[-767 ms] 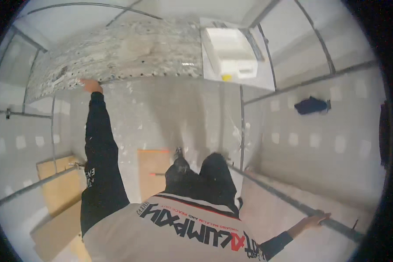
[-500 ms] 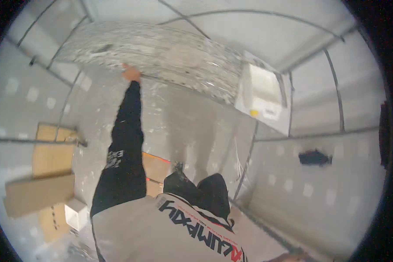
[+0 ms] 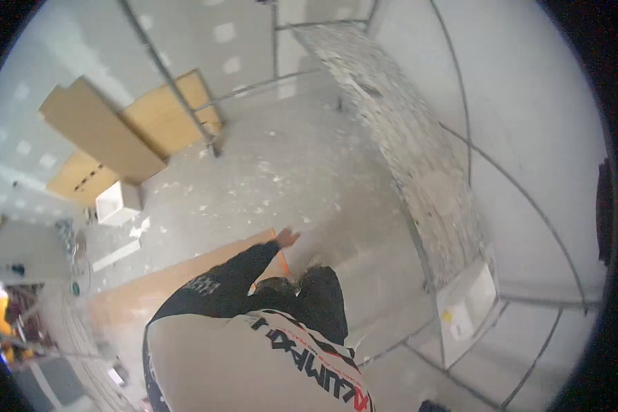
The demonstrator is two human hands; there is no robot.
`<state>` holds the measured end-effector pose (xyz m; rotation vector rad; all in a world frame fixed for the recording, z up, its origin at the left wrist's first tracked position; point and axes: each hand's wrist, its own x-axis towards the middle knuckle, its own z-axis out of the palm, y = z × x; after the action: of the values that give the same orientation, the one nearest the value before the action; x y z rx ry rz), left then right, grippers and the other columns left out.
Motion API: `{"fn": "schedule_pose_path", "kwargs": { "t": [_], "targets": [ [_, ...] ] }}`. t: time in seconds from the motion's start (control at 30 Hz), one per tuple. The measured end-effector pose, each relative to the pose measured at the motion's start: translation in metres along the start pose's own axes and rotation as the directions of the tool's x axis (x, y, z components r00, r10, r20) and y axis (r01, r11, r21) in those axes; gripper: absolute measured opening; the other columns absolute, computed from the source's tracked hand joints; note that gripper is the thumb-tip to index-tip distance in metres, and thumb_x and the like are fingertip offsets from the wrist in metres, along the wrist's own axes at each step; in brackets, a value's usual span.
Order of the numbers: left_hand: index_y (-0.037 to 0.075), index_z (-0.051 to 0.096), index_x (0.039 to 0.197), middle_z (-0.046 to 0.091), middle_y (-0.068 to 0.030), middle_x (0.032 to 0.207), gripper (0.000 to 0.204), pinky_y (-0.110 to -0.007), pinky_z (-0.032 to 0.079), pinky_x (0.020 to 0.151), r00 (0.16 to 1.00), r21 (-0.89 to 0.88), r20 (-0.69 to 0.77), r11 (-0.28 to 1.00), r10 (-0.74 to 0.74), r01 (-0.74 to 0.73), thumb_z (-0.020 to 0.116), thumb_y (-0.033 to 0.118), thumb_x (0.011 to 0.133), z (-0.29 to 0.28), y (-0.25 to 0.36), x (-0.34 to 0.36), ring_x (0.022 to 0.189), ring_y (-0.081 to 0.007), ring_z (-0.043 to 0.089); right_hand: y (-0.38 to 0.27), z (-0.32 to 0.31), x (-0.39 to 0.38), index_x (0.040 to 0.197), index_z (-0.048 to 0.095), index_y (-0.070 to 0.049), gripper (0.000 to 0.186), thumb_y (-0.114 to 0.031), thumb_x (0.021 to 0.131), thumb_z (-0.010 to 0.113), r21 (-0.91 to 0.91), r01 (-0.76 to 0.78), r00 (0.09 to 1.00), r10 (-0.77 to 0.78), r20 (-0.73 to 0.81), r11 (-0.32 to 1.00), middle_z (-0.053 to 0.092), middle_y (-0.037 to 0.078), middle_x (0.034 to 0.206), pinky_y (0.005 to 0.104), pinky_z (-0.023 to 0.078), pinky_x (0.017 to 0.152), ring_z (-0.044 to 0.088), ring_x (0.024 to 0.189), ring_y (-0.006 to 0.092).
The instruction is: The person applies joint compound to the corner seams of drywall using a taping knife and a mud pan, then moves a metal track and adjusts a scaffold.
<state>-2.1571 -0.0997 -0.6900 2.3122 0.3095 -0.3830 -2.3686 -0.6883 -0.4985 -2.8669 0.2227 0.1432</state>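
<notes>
My left hand (image 3: 288,237) hangs in front of my body with its fingers apart and nothing in it. It is nearest to the orange edge of a tan board (image 3: 178,271) lying on the floor, and I cannot tell whether it touches that edge. On my right a long plank (image 3: 398,130), spattered with dried plaster, lies across the scaffold frame. At the plank's near end is a white tray-like piece (image 3: 470,302) with a yellow spot, on a pale panel. My right hand is out of the picture.
Cardboard sheets (image 3: 103,130) lean at the left wall beside a scaffold pole (image 3: 165,72). An open white box (image 3: 117,204) and a white strip (image 3: 117,255) lie on the scrap-strewn floor (image 3: 254,165). Thin scaffold bars (image 3: 529,192) stand along the right wall.
My view has turned left, so the plank now lies to my right. My left hand has come away from the plank's edge and down near my knees. My right hand has left the picture.
</notes>
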Motion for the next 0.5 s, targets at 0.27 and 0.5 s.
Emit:
{"fn": "schedule_pose_path", "kwargs": {
  "t": [0.27,0.5],
  "targets": [
    [0.008,0.04,0.129,0.057,-0.0157,0.113,0.063,-0.042,0.052,0.088,0.835,-0.838,-0.067,0.484,-0.546,0.25,0.055,0.056,0.091,-0.195,-0.083,-0.234,0.103,-0.0273,0.06,-0.138,0.125,0.261,0.095,0.07,-0.011,0.022,-0.029,0.083,0.066,0.173,0.753,0.604,-0.771,0.201,0.635,0.066,0.015,0.096,0.041,0.051,0.077,0.065,0.086,0.0287],
    [0.005,0.044,0.126,0.063,-0.0124,0.109,0.042,-0.035,0.052,0.074,0.422,-0.952,-0.304,0.287,-0.854,-0.106,0.05,0.037,0.098,-0.282,-0.133,-0.198,0.093,-0.0198,0.063,-0.35,0.188,0.382,0.089,0.068,-0.009,0.027,-0.027,0.07,0.069,0.559,-0.111,0.581,-0.403,0.708,0.822,0.068,0.012,0.088,0.0403,0.053,0.069,0.065,0.087,0.0321]
  ]
}}
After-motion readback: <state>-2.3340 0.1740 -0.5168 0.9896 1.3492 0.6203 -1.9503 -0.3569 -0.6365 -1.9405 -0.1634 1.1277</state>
